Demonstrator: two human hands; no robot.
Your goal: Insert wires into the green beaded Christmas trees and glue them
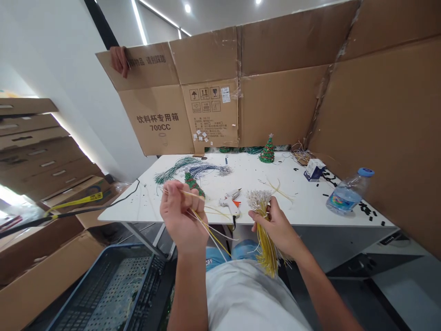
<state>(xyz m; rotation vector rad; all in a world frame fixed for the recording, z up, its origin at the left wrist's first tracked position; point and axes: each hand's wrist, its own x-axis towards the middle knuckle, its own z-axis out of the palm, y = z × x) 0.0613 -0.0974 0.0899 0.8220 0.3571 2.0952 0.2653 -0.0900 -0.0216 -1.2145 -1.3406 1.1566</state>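
Observation:
My left hand (184,214) is closed on a few thin yellow and white wires (211,232), raised over the table's front edge. My right hand (275,224) grips a thick bundle of yellow wires (266,243) whose whitish tips (258,199) point up and away from me. Between my hands a white glue gun (230,202) lies on the white table (213,179). Just behind my left hand is a small green tree (195,184), partly hidden. Loose yellow wires (279,189) rest on the table beyond the bundle.
Green wires (175,170) and blue wires (206,170) lie at the back left. Another small tree (267,151), a small box (314,169), a water bottle (349,192) and black bits are right. Cardboard (206,59) walls the back; a person's hand (119,61) holds it. A crate (113,280) stands lower left.

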